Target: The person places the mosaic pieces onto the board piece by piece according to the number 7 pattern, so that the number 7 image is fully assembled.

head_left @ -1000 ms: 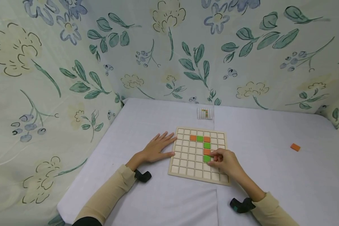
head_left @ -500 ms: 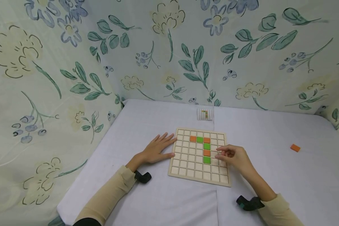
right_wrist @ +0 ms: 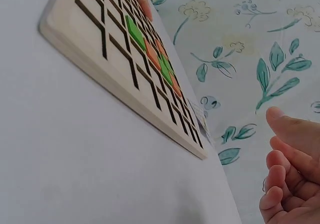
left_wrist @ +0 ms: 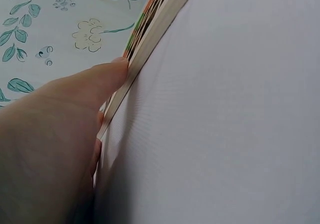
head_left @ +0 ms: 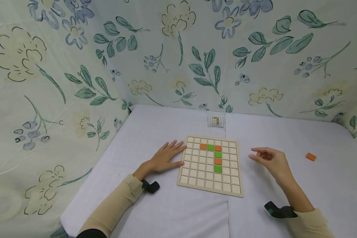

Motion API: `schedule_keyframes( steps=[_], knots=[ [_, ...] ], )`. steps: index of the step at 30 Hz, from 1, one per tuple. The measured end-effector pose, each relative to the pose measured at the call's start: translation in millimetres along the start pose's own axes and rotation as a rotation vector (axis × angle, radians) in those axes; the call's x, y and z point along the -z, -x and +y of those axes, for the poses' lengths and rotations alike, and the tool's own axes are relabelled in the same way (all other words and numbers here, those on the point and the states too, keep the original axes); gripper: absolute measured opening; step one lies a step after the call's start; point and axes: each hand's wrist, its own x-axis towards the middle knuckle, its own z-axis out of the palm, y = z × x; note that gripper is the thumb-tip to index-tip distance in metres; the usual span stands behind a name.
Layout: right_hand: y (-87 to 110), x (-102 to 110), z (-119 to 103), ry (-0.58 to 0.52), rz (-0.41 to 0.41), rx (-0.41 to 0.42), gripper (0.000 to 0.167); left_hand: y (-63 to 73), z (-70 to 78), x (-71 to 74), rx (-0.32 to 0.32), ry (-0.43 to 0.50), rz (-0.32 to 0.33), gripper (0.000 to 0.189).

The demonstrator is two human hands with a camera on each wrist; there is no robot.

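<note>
A wooden grid board (head_left: 197, 172) lies on the white cloth, with orange and green square tiles in some of its cells. They form a short row near the top that turns down a column, ending at a green tile (head_left: 218, 169). My left hand (head_left: 165, 158) rests spread at the board's left edge; in the left wrist view its thumb (left_wrist: 107, 77) touches the board's side. To the right of the board, my right hand (head_left: 272, 162) hangs above the cloth, thumb and index finger apart, holding nothing. Farther right lies a loose orange tile (head_left: 310, 156).
Behind the board lies a small card (head_left: 215, 121) printed with a grid and a coloured pattern. The table (head_left: 166, 211) is covered in white cloth. Floral fabric (head_left: 178, 66) hangs behind it and on the left.
My right hand has left the green tile at the column's lower end and moved right, off the board, toward the loose orange tile. My left hand stays at the board's edge.
</note>
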Motion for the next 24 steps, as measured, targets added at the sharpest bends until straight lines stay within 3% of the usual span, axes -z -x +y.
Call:
schedule_keyframes(
  steps=[8,24],
  knots=[
    [-2.9,33.5,18.0,0.01,0.09,-0.107,0.05,0.5,0.2,0.5,-0.002,-0.011,0.0,0.078],
    [-5.4,91.0,64.7,-0.157,0.228,-0.309,0.028,0.6,2.1,1.9,0.001,-0.01,-0.002,0.078]
  ],
)
